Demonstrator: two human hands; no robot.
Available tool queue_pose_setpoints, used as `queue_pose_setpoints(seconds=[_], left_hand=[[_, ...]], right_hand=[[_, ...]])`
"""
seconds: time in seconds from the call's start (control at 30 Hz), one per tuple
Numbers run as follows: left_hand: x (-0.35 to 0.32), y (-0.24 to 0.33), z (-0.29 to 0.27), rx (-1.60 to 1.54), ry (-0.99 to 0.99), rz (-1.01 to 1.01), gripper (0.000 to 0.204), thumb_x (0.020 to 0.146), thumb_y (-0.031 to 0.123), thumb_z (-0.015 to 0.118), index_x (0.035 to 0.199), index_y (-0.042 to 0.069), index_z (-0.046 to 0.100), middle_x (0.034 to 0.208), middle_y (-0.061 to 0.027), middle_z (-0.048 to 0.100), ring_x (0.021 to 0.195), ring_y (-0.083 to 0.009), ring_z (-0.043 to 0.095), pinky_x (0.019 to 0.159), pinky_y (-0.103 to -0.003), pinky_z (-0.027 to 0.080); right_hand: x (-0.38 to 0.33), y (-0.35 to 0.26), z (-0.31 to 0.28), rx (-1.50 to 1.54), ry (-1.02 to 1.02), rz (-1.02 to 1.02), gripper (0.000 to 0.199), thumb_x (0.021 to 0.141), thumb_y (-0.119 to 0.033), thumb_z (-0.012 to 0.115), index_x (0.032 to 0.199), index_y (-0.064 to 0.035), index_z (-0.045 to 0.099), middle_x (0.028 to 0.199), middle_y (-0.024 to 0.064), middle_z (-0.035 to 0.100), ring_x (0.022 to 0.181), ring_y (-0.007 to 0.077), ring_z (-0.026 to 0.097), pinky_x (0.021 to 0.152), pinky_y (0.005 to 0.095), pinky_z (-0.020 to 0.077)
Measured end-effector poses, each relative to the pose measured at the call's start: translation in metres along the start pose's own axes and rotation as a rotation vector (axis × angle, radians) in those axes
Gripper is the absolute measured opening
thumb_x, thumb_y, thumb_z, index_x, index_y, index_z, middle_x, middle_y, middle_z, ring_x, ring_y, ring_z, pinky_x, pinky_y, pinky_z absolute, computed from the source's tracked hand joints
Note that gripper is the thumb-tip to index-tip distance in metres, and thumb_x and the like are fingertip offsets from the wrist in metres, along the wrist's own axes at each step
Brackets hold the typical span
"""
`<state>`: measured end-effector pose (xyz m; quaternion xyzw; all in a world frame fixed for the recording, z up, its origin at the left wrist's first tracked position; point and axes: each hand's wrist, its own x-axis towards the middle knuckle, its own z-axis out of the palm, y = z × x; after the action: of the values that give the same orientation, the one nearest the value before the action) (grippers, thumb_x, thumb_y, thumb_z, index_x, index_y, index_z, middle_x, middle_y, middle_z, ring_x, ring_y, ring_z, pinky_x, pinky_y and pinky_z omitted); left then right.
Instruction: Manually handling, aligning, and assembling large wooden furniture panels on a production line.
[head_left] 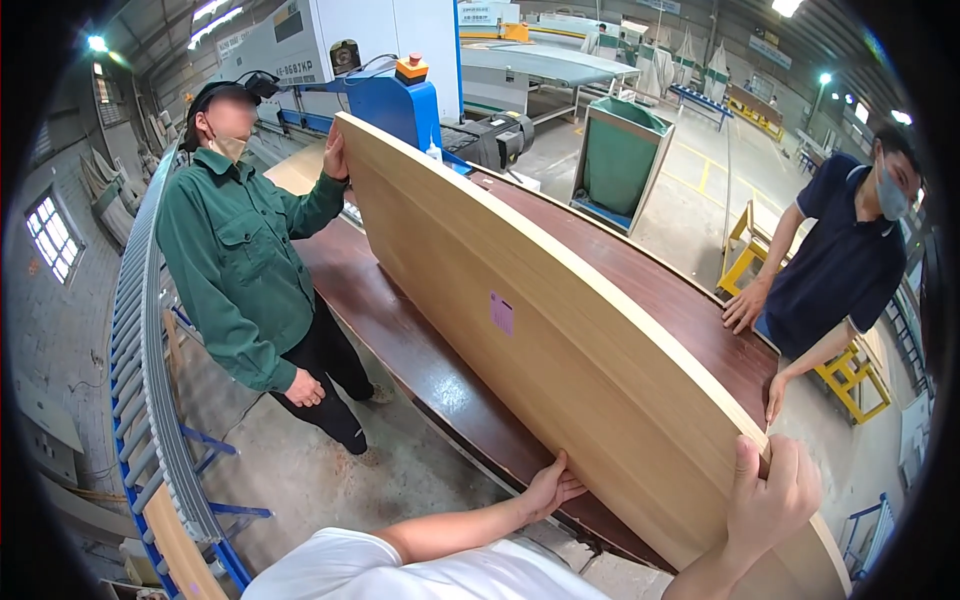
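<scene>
A long, light-brown wooden panel (440,260) stands tilted on its long edge across a dark red-brown table (440,375). A small pink label (502,313) is stuck to its face. My right hand (775,495) is closed over the panel's upper edge at the near right end, thumb on the face toward me. Low on that same face, my left hand (552,490) lies with fingers stretched out against the wood. At the far end, a co-worker in a green shirt (235,250) holds the panel's upper corner with one hand.
Right of the table, another co-worker in a navy shirt (835,250) rests hands at its edge. A roller conveyor (140,400) runs along the left. Beyond the table stand a blue and white machine (395,110), a motor (490,138) and a green-lined bin (620,165).
</scene>
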<state>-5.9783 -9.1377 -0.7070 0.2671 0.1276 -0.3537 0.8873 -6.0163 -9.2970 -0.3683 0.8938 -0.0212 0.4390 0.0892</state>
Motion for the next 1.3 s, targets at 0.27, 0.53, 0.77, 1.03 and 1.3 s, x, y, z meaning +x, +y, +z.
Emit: queue_pose_setpoints(seconds=[0.27, 0.53, 0.77, 1.03, 1.3], left_hand=[[0.004, 0.0, -0.005, -0.044, -0.029, -0.002, 0.07, 0.096, 0.059, 0.037, 0.137, 0.002, 0.041, 0.133, -0.017, 0.054, 0.125, -0.0272, 0.052, 0.108, -0.042, 0.041], [0.0, -0.002, 0.008, -0.056, -0.067, -0.056, 0.071, 0.095, 0.06, 0.04, 0.14, 0.006, 0.039, 0.137, -0.0127, 0.051, 0.127, -0.025, 0.049, 0.109, -0.04, 0.04], [-0.012, -0.024, 0.026, -0.216, -0.066, -0.148, 0.075, 0.093, 0.062, 0.037, 0.148, 0.011, 0.029, 0.15, -0.0094, 0.035, 0.138, -0.0279, 0.034, 0.117, -0.042, 0.028], [0.011, -0.042, 0.028, -0.297, -0.163, -0.231, 0.069, 0.097, 0.054, 0.041, 0.148, 0.011, 0.026, 0.153, -0.0084, 0.031, 0.141, -0.0253, 0.028, 0.118, -0.039, 0.025], [0.023, -0.052, 0.01, -0.227, -0.288, -0.3, 0.057, 0.098, 0.044, 0.049, 0.146, 0.02, 0.029, 0.151, -0.0056, 0.035, 0.14, -0.023, 0.032, 0.117, -0.041, 0.026]], right_hand=[[0.002, -0.007, -0.005, 0.022, 0.066, -0.03, 0.051, 0.088, -0.052, 0.061, 0.074, -0.0038, 0.054, 0.061, 0.0085, 0.045, 0.056, 0.0285, 0.046, 0.053, 0.0393, 0.0357], [0.005, 0.011, -0.016, 0.057, 0.012, 0.001, 0.045, 0.084, -0.042, 0.07, 0.07, -0.0021, 0.053, 0.06, 0.008, 0.044, 0.055, 0.0232, 0.045, 0.052, 0.0363, 0.0337], [-0.008, 0.051, -0.024, 0.068, -0.073, 0.037, 0.039, 0.087, -0.034, 0.069, 0.072, 0.0, 0.057, 0.062, 0.0085, 0.048, 0.057, 0.0241, 0.048, 0.053, 0.0348, 0.0371], [0.017, 0.06, -0.026, 0.079, 0.123, -0.088, 0.041, 0.08, -0.041, 0.078, 0.063, -0.005, 0.068, 0.055, 0.0079, 0.059, 0.048, 0.0241, 0.058, 0.046, 0.0348, 0.044], [0.025, 0.077, -0.025, 0.019, 0.117, -0.138, 0.046, 0.085, -0.042, 0.072, 0.063, -0.0027, 0.067, 0.055, 0.01, 0.059, 0.048, 0.0267, 0.058, 0.045, 0.0364, 0.0441]])
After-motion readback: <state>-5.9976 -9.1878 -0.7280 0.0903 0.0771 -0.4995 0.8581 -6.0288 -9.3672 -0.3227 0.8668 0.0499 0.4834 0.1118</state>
